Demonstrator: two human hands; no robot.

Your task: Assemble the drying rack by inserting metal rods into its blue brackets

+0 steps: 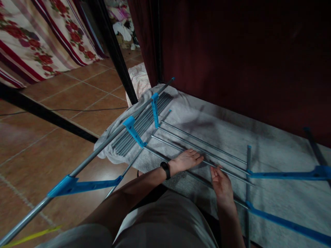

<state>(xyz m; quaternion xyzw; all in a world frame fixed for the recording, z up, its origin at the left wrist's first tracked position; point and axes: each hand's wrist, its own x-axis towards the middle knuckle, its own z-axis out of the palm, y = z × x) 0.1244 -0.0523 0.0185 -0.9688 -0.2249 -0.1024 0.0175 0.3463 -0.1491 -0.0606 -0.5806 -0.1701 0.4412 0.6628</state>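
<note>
A grey metal rod (168, 143) runs across the middle of a frame of metal tubes and blue plastic brackets, like a drying rack. My left hand (187, 159), a black band on its wrist, is closed over this rod from above, its fingertips hidden. Just to the right, my right hand (222, 184) holds the same rod from below, thumb and fingers near each other. Two thinner rods (201, 143) lie parallel behind it. In front passes a thicker crossbar (201, 178). Blue brackets (134, 131) join the tubes on the left, and long blue arms (287, 175) stretch right.
Several loose grey rods (144, 122) lie side by side on a grey cloth (279, 148). A dark red panel (232, 62) stands behind. Black metal bars (116, 51) cross at the left, over a brown tiled floor (85, 89) with a cable. A flowered curtain (38, 38) hangs beyond.
</note>
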